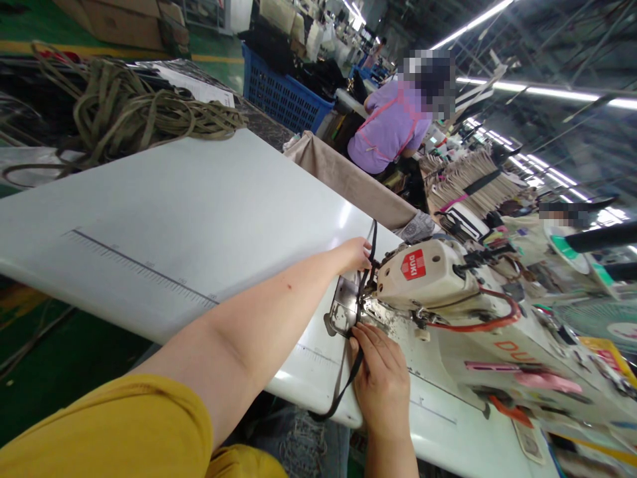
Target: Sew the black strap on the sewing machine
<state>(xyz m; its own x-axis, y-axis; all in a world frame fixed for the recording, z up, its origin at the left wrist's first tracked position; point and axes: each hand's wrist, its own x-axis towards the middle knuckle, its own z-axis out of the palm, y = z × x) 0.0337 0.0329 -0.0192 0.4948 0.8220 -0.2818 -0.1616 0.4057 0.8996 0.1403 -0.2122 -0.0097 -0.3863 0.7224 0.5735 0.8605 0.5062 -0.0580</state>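
Observation:
A narrow black strap (356,364) runs across the metal plate (343,307) of a sewing machine (423,273), passing under the needle area. My left hand (356,255) reaches to the far side of the needle, its fingers closed on the strap, partly hidden behind it. On the near side, my right hand (381,358) pinches the same strap at the plate's edge, fingertips close to the presser foot. From there the strap's near end loops down over the table's front edge. The needle itself is too small to make out.
A white sewing table (164,192) with a printed ruler extends left. Bundled olive cords (134,109) lie at its far left. Behind stand a beige fabric-lined bin (348,176) and a blue crate (283,93). Beyond, a person in purple (385,126) faces away.

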